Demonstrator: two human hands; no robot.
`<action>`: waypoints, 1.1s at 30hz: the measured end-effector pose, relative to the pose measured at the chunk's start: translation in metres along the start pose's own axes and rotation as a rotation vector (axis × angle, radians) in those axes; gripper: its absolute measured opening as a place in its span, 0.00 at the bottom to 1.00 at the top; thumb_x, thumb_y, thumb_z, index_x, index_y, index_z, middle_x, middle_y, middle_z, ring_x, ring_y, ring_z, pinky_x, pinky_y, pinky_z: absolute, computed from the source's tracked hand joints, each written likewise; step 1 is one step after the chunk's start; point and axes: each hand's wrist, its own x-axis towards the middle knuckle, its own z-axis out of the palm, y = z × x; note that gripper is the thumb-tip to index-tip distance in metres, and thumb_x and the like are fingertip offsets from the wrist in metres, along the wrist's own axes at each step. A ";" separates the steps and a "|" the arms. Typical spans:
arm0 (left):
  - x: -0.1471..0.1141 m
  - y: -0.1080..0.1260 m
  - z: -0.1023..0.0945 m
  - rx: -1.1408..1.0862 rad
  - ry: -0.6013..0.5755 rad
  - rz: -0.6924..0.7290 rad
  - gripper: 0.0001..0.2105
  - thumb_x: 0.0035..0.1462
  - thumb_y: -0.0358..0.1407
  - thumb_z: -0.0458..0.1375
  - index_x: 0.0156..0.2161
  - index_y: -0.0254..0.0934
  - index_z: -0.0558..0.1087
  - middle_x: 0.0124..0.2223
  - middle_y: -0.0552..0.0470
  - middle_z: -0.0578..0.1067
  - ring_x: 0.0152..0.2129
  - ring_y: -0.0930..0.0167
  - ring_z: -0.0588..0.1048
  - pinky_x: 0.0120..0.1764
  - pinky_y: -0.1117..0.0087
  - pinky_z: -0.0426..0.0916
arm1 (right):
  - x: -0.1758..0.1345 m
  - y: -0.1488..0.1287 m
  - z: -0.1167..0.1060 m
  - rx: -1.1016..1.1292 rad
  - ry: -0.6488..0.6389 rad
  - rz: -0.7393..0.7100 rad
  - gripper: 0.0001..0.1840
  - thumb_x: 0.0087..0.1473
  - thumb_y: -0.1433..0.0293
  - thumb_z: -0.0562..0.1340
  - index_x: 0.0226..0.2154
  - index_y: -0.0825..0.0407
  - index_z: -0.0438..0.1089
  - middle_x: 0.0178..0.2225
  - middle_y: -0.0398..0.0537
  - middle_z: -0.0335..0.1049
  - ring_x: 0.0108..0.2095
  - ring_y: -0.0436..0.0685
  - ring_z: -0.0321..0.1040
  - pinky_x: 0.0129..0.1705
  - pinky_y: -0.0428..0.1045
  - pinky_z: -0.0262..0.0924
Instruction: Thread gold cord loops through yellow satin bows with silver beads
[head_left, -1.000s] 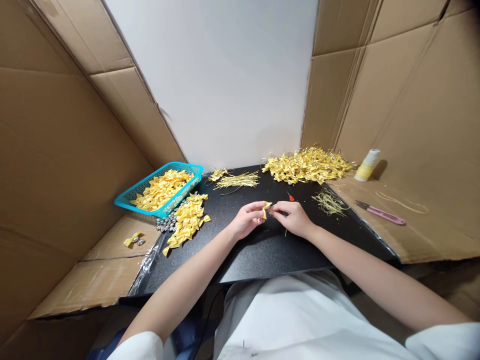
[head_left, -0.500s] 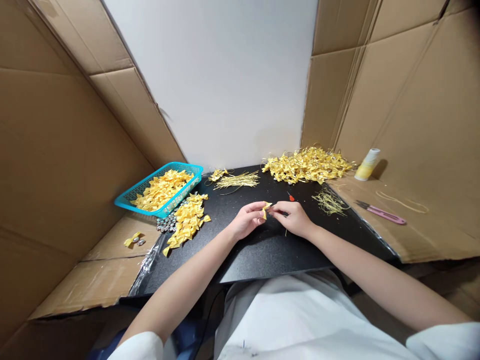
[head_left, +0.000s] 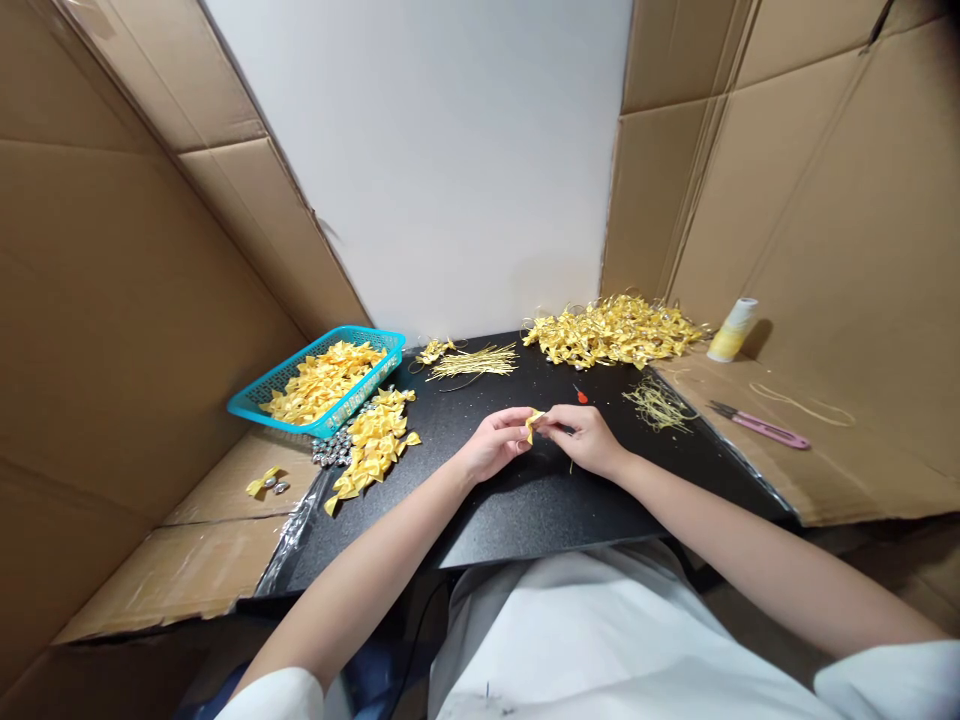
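Over the middle of the black tabletop (head_left: pixel 510 515), my left hand (head_left: pixel 497 444) pinches a small yellow ribbon bow (head_left: pixel 533 425) between thumb and fingers. My right hand (head_left: pixel 585 438) is closed right beside it, its fingertips meeting at the bow's edge. A short end of thin yellow cord (head_left: pixel 571 467) sticks out below the right hand; the rest of the cord is hidden by the fingers. Just beyond the right hand lies a small tool with a red handle (head_left: pixel 581 396) and a thin tip.
Left are a turquoise basket (head_left: pixel 244 408) of yellow bows, loose bows (head_left: pixel 367 450) and silver bells or beads (head_left: pixel 334 450). Cut cords (head_left: pixel 476 362) and corded bows (head_left: pixel 615 332) lie behind. Right are tangled cord (head_left: pixel 660 403), pink-handled snips (head_left: pixel 769 430) and a thread spool (head_left: pixel 733 332). Cardboard walls enclose both sides.
My right fingertips have come slightly closer to the bow, and the bow is turned a little. Both hands remain in nearly the same place.
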 end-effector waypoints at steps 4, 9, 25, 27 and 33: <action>0.000 -0.001 0.000 0.009 0.004 0.007 0.14 0.32 0.24 0.70 0.30 0.34 0.79 0.31 0.51 0.79 0.22 0.78 0.71 0.25 0.77 0.62 | 0.000 -0.002 0.002 -0.011 0.000 0.008 0.07 0.55 0.73 0.60 0.29 0.51 0.74 0.29 0.47 0.77 0.29 0.53 0.73 0.33 0.47 0.67; 0.002 -0.001 -0.001 0.026 0.018 0.034 0.14 0.33 0.25 0.70 0.32 0.34 0.79 0.32 0.50 0.79 0.24 0.78 0.72 0.27 0.76 0.63 | 0.002 0.001 0.004 -0.055 0.024 0.026 0.07 0.55 0.72 0.61 0.29 0.50 0.74 0.29 0.46 0.77 0.30 0.54 0.73 0.35 0.49 0.67; 0.006 -0.005 -0.004 0.178 0.128 0.136 0.18 0.33 0.30 0.72 0.36 0.36 0.80 0.35 0.50 0.80 0.27 0.76 0.72 0.32 0.73 0.63 | 0.007 0.003 0.001 -0.243 0.132 0.093 0.04 0.51 0.75 0.65 0.30 0.49 0.74 0.33 0.47 0.73 0.37 0.58 0.65 0.41 0.54 0.59; 0.007 -0.006 -0.006 0.212 0.146 0.158 0.19 0.34 0.31 0.72 0.37 0.36 0.80 0.33 0.51 0.79 0.25 0.78 0.70 0.31 0.74 0.62 | 0.007 0.003 0.000 -0.261 0.213 0.092 0.05 0.51 0.73 0.65 0.33 0.49 0.75 0.35 0.48 0.72 0.39 0.59 0.65 0.43 0.55 0.59; 0.009 -0.008 -0.011 0.314 0.110 0.166 0.21 0.37 0.33 0.71 0.42 0.34 0.79 0.32 0.51 0.78 0.22 0.79 0.67 0.29 0.74 0.59 | 0.007 0.001 0.003 -0.285 0.114 0.061 0.04 0.50 0.72 0.66 0.30 0.46 0.77 0.37 0.46 0.70 0.39 0.58 0.62 0.44 0.55 0.59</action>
